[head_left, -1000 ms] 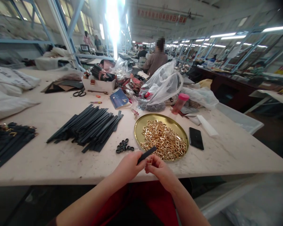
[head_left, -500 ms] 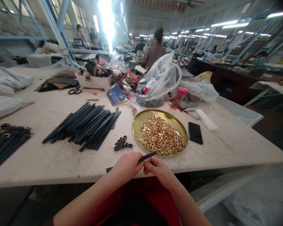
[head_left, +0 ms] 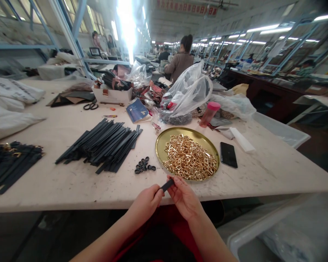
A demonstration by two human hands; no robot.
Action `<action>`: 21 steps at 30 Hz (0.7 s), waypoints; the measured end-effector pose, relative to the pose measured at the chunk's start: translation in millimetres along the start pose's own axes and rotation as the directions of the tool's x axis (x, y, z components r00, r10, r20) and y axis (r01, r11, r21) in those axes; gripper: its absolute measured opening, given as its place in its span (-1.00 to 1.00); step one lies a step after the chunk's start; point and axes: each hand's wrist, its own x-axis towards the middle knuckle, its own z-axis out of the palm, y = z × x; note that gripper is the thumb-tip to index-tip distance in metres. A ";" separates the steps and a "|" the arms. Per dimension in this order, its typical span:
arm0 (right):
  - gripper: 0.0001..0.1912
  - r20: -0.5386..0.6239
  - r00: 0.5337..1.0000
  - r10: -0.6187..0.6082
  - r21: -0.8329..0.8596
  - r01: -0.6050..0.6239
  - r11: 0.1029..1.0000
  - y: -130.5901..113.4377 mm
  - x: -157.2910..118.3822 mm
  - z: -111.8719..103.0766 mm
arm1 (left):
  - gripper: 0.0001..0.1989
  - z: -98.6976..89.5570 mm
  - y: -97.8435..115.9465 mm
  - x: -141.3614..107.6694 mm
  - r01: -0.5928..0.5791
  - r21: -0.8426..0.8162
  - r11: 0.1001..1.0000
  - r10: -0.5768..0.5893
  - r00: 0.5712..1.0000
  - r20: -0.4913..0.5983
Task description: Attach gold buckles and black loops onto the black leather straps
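Between my two hands is one black strap (head_left: 167, 185), held above the table's front edge. My left hand (head_left: 146, 199) is closed round its lower part. The fingers of my right hand (head_left: 183, 194) pinch the strap's far end; whether a buckle is also in them I cannot make out. Just beyond my hands stands a round gold tray (head_left: 160, 140) heaped with small gold buckles (head_left: 191, 156). Small black loops (head_left: 144, 165) lie left of the tray. Farther left is a pile of black straps (head_left: 101, 145).
Straps with gold buckles (head_left: 15, 160) lie at the far left. A phone (head_left: 229, 154) is right of the tray. Behind are a blue booklet (head_left: 138, 110), scissors (head_left: 90, 106), a pink-lidded jar (head_left: 209, 114) and a clear plastic bag (head_left: 190, 91). A person (head_left: 182, 62) sits farther back.
My right hand has turned and moved up to the strap's far end, which stuck out past the fingers before. My left hand has shifted slightly down, and the view has moved a little.
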 end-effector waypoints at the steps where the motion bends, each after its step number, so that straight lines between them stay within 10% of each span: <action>1: -0.83 0.003 1.000 0.000 -0.006 0.000 1.000 2.6 -1.2 1.8 | -0.70 2.0 0.4 0.0 0.001 -0.029 1.000 -0.001 1.000 -0.004; 21: -0.81 0.039 0.993 -0.115 -0.495 0.119 0.860 25.6 -17.0 -8.4 | -0.75 17.0 -18.5 2.2 0.167 -0.502 0.848 -0.101 0.982 0.157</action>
